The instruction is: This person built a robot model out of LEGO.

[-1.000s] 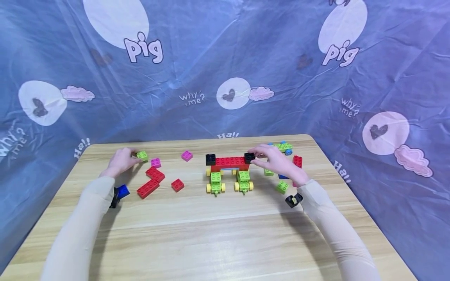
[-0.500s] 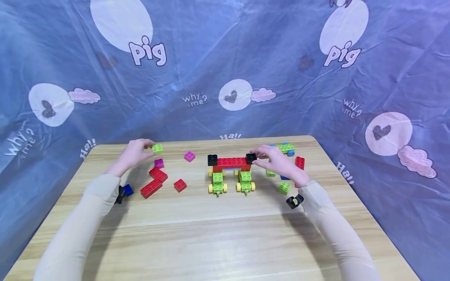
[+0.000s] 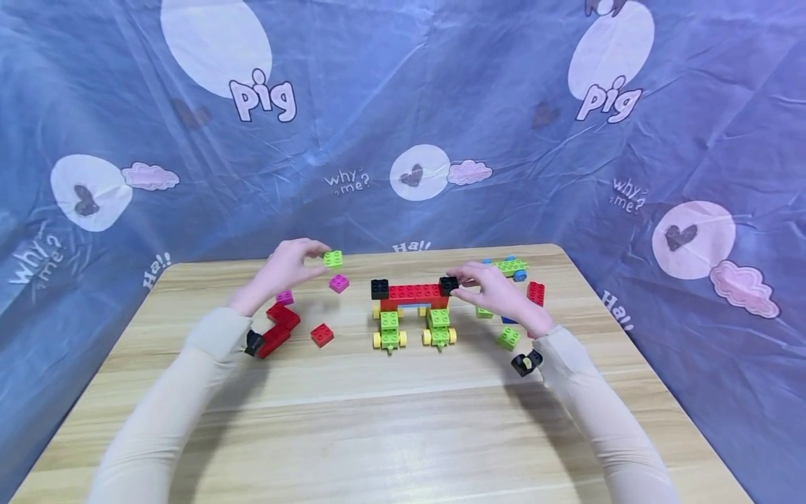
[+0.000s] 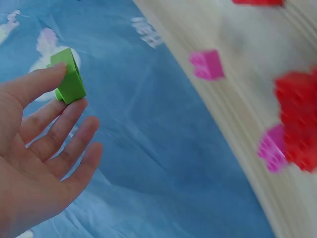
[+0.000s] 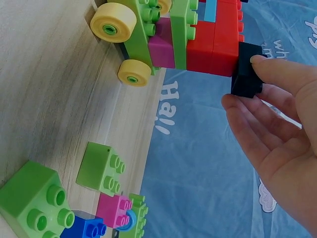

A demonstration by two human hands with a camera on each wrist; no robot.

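My left hand [image 3: 288, 269] pinches a lime green toy brick [image 3: 333, 260] by thumb and fingertips, lifted above the table's far left part. In the left wrist view the green brick [image 4: 69, 77] is tilted, its hollow underside partly showing. My right hand [image 3: 494, 294] grips a black brick [image 3: 448, 285] at the right end of a red beam [image 3: 414, 292]. That beam spans two green wheeled bases [image 3: 389, 329] with yellow wheels. A second black brick [image 3: 380, 288] sits on its left end. In the right wrist view, the held black brick [image 5: 246, 72] touches the red bricks [image 5: 213, 49].
Left on the wooden table [image 3: 378, 434] lie pink bricks [image 3: 338, 283], a small red brick [image 3: 322, 334] and longer red bricks [image 3: 283, 316]. To the right are loose green bricks [image 3: 508, 337], a red brick [image 3: 536, 292] and a green car base [image 3: 508, 265] with blue wheels.
My left hand has lifted the lime green brick and carried it rightward, past the left pink brick. My right hand stays at the black brick on the beam's right end.
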